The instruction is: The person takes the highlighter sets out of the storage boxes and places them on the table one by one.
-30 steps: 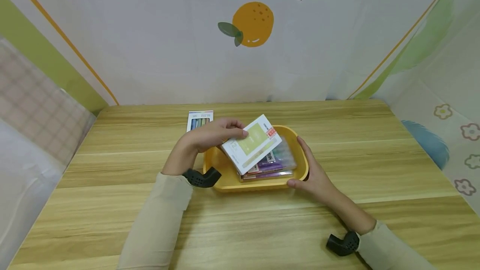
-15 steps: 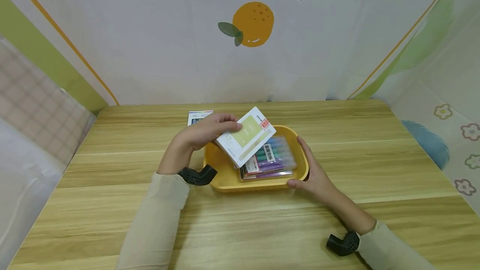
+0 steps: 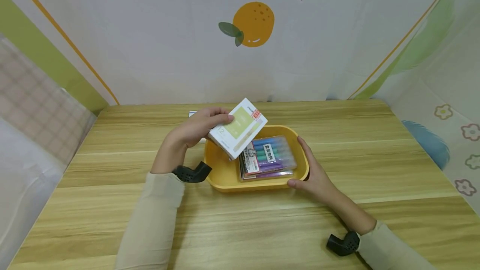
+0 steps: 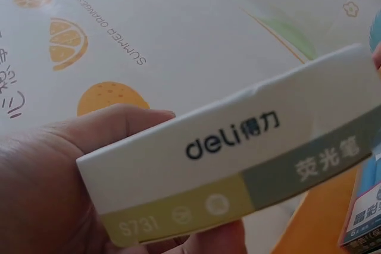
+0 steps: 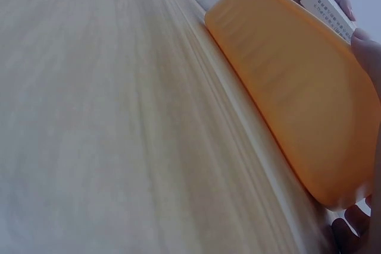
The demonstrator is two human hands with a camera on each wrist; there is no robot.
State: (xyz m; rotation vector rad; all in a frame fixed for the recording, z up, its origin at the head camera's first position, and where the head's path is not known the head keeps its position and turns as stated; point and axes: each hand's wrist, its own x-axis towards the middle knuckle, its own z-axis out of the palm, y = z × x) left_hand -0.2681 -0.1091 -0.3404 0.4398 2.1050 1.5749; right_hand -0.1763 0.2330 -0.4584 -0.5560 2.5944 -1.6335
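My left hand point(image 3: 196, 128) grips a white and yellow-green box of highlighters point(image 3: 238, 128) by its left end, thumb on top. The box is tilted above the left part of a yellow plastic basket point(image 3: 221, 180). In the left wrist view, the long side of the highlighter box point(image 4: 238, 147) shows "deli" lettering. My right hand point(image 3: 315, 176) holds the basket's right end, thumb at the front rim and fingers along the outer side. Inside the basket lie stacked clear packs of coloured pens point(image 3: 268, 155), blue, green and purple. The right wrist view shows the basket's outer wall point(image 5: 297, 81).
Behind my left hand, another white box point(image 3: 192, 113) lies on the wooden table point(image 3: 255, 228), mostly hidden. A white curtain point(image 3: 318, 45) with an orange print hangs at the table's back edge. Black wrist cameras point(image 3: 193, 173) sit on both wrists.
My left hand has lifted the highlighter box up and to the left, off the pen packs, uncovering them. The white box behind is now more covered. My right hand has stayed on the basket.
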